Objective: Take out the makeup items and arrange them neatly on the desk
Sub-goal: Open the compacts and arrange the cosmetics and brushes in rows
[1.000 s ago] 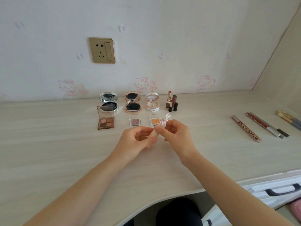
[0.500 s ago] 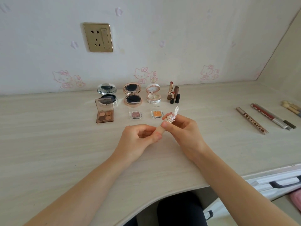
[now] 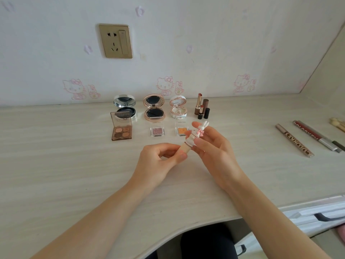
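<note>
Both hands hold a small beige lipstick tube (image 3: 187, 145) with a white rabbit-shaped cap (image 3: 201, 128) above the middle of the desk (image 3: 56, 165). My left hand (image 3: 158, 163) pinches the tube's base. My right hand (image 3: 214, 148) pinches the cap end between thumb and fingers. Behind them stand three open round compacts (image 3: 154, 110), an open four-colour eyeshadow palette (image 3: 121, 128), two small single eyeshadow pans (image 3: 157, 131), and a few upright lipsticks (image 3: 202, 107).
Long pencil-like makeup items (image 3: 294, 140) and brush tips (image 3: 337, 124) lie at the right of the desk. A drawer with a dark handle (image 3: 324, 216) is open at the lower right. A wall socket (image 3: 115, 41) sits above the compacts.
The view has tilted, so the row of items sits lower in frame. The tube with the rabbit cap is tilted up to the right and more of its body shows between my hands.
</note>
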`<state>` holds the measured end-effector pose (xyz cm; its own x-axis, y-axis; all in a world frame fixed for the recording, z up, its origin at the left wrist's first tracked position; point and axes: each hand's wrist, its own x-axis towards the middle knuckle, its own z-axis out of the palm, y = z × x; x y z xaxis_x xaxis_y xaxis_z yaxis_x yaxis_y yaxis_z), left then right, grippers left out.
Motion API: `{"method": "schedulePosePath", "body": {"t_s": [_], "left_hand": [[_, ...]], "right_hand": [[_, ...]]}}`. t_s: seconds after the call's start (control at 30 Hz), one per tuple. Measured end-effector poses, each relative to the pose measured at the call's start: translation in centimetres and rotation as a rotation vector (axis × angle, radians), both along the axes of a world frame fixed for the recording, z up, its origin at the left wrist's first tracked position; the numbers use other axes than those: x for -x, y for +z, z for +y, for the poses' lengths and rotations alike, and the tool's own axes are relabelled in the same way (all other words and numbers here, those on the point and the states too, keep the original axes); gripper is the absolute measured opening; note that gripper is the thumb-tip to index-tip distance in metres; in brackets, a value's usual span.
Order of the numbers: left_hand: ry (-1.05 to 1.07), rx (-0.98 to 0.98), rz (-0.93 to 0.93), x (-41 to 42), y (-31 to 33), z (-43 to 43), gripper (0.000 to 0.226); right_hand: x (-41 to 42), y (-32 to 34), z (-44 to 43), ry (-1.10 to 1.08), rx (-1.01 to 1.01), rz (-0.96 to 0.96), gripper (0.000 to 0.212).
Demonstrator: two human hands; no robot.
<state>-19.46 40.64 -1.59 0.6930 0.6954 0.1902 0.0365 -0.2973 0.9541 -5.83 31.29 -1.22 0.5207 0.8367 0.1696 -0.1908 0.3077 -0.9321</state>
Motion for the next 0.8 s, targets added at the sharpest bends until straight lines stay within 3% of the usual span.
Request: {"method": "schedulePosePath", "body": {"t_s": [0.13,0.27,0.43,0.6,0.8], "left_hand": [[-0.005,-0.025,0.011,-0.01,0.03,-0.15,0.011],[-0.004,-0.008,0.003,-0.01,-0.12,0.03,0.014],[0.005,-0.035,0.013,0.10,-0.01,-0.19,0.012],[0.019,-0.045,0.011,0.15,-0.08,0.02,0.014],[-0.006,-0.059,0.038,0.14,-0.13,-0.25,0.013]], "right_hand": [[0.13,-0.35,0.23,-0.119,0.058,-0.095,0.027],[0.01,0.10,-0.20,-0.040,-0.006,0.024,0.047],[0.12,-0.46,0.08,-0.150,0.090,-0.161,0.023],[0.02,-0.11,-0.22,-0.023,0.017,-0.027,0.039],[0.33,-0.26,-0.08,-0.151,0.090,-0.175,0.013]]}}
